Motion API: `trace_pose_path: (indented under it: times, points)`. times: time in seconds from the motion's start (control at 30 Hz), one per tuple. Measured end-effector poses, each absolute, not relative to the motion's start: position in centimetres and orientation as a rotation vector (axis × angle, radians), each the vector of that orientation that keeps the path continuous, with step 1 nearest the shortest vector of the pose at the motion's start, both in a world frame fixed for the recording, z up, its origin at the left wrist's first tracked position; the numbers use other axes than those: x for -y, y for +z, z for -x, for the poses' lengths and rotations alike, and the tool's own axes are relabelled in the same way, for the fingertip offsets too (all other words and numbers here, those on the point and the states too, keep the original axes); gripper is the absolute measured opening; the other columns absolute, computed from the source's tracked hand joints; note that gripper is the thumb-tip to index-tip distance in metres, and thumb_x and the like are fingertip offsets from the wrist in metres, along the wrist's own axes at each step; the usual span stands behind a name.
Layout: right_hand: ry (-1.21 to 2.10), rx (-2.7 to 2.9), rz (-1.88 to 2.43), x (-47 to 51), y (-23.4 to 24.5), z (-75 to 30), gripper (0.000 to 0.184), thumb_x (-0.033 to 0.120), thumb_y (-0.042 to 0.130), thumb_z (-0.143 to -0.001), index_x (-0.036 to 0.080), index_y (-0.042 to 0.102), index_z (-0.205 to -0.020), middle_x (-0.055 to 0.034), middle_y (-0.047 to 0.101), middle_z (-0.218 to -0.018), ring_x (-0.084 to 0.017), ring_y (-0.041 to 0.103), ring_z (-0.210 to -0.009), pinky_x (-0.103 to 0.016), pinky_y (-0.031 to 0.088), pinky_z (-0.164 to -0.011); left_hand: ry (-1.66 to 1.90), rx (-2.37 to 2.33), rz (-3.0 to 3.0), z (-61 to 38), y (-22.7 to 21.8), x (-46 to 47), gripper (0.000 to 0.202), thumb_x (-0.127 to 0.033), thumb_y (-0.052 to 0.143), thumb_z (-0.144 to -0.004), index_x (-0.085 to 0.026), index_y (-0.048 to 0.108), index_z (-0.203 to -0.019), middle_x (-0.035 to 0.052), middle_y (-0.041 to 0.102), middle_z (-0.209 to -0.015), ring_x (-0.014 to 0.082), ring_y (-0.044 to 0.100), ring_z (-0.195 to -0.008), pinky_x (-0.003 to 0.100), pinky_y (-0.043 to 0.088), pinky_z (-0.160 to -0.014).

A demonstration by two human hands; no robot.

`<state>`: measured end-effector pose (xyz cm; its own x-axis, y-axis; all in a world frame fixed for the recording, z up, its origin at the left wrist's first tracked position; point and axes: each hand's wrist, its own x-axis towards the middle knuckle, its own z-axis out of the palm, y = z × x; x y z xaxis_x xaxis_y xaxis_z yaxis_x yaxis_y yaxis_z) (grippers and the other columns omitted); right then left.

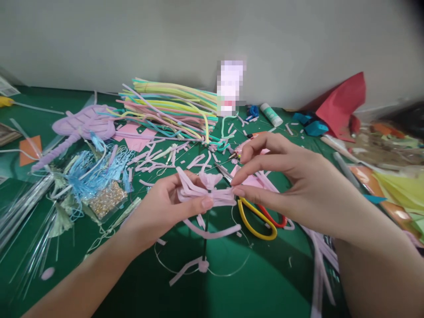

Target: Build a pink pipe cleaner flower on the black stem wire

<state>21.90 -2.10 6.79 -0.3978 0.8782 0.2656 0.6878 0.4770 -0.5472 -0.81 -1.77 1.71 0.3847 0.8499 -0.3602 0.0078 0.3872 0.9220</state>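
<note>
My left hand (165,201) is closed on a bundle of short lilac pipe cleaners (222,195), its thumb pressed along the front. At the bundle's right end, the thumb and index finger of my right hand (288,174) pinch the strip tips. A loose lilac strip (215,234) curves just below the bundle. Lower still, a thin dark stick runs down to a small lilac knob (203,265), and a fine clear thread loops around it. Scissors with red and yellow handles (261,236) lie on the green table beneath my right hand, their blades partly hidden.
Multicoloured pipe cleaners (165,108) are piled at the back, beside a blurred bright panel (230,84). Cut lilac pieces (155,159) are scattered in the middle. Blue tassels (92,170) and a bead packet (107,201) lie left; a glue stick (270,115) and red sheet (344,106) right.
</note>
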Motion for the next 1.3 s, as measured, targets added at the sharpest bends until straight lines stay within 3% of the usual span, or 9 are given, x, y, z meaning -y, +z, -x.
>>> trace_pose_path:
  times: [0.33,0.6,0.83,1.0,1.3]
  points:
    - [0.352,2.341,1.201,2.6,6.8,-21.8,0.011,0.024,0.058,-0.09,0.024,0.067,-0.084,-0.006,0.058,-0.096,-0.025,0.059,-0.106,-0.049,0.043,-0.099,0.661,-1.019,-1.076,0.4,2.1,1.8,0.024,-0.033,0.083,-0.071,-0.019,0.073,-0.087,0.001,0.075,-0.085,0.0164,0.069,-0.075,0.023,0.055,-0.069]
    - [0.219,2.349,1.19,2.9,6.7,-21.5,0.012,0.016,0.056,-0.089,0.024,0.064,-0.085,-0.0077,0.058,-0.101,-0.026,0.057,-0.109,-0.046,0.046,-0.091,0.655,-1.018,-1.013,0.3,2.4,2.2,0.012,-0.026,0.08,-0.074,-0.018,0.07,-0.073,-0.0042,0.065,-0.066,0.0068,0.058,-0.061,0.013,0.047,-0.058]
    - [0.198,2.327,1.22,3.2,6.8,-21.0,0.013,0.019,0.054,-0.091,0.024,0.061,-0.083,-0.0077,0.058,-0.098,-0.027,0.06,-0.107,-0.046,0.045,-0.095,0.493,-0.946,-0.832,0.2,3.2,2.0,0.004,-0.024,0.068,-0.082,-0.02,0.067,-0.081,-0.0055,0.061,-0.058,0.015,0.072,-0.061,0.02,0.057,-0.06]
    - [0.138,2.315,1.229,3.5,7.0,-21.0,0.011,0.019,0.055,-0.091,0.027,0.061,-0.085,-0.0069,0.058,-0.101,-0.028,0.061,-0.106,-0.045,0.046,-0.095,0.468,-0.962,-0.854,0.1,3.5,1.8,0.015,-0.027,0.067,-0.083,-0.017,0.067,-0.073,-0.0036,0.062,-0.053,0.0163,0.073,-0.058,0.016,0.056,-0.054]
    - [0.048,2.353,1.245,3.9,7.4,-21.4,0.011,0.02,0.054,-0.093,0.025,0.061,-0.086,-0.0064,0.059,-0.104,-0.025,0.06,-0.108,-0.04,0.051,-0.089,0.477,-1.019,-0.955,-0.1,4.2,2.0,0.018,-0.032,0.071,-0.084,-0.016,0.066,-0.078,-0.0036,0.064,-0.064,0.0127,0.071,-0.056,0.015,0.055,-0.053]
